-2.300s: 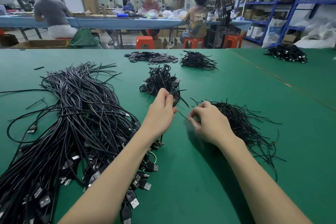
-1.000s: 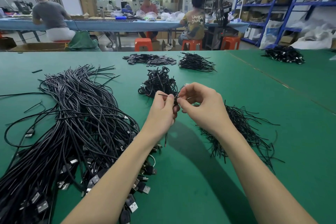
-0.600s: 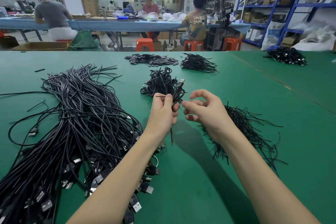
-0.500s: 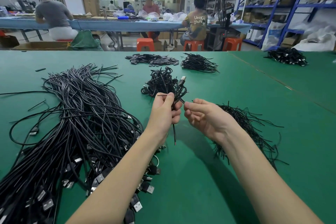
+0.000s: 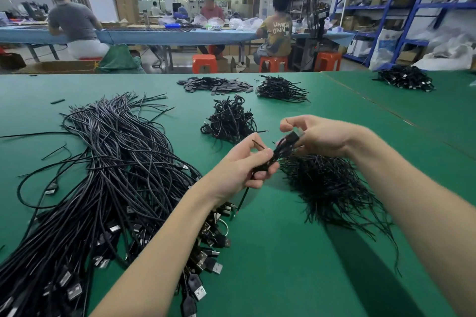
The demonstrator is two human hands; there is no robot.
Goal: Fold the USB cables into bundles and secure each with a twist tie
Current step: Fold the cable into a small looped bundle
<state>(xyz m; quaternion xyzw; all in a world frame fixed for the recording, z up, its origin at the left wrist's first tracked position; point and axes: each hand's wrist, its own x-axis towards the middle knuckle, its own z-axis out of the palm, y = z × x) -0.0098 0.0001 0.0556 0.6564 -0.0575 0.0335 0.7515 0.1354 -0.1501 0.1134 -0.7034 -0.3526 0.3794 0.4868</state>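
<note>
Black folded cable (image 5: 283, 148) sits pinched between my left hand (image 5: 247, 165) and right hand (image 5: 319, 136). One tie (image 5: 243, 195) dangles below my left hand.

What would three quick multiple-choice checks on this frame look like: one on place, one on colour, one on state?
1. Where does the loose pile of thin black twist ties lie?
A. under the right forearm
B. on the far blue table
C. on the orange stool

2. What colour is the near table's felt-like cover?
A. grey
B. green
C. red

3. What is the folded black USB cable bundle doing?
A. lying on the table
B. hanging from a shelf
C. held between both hands

Key: 1 A, the ties spread beneath the right forearm. 2 B, the cover is green all over. 3 C, the left hand grips its lower end and the right hand holds its plug end.
</note>
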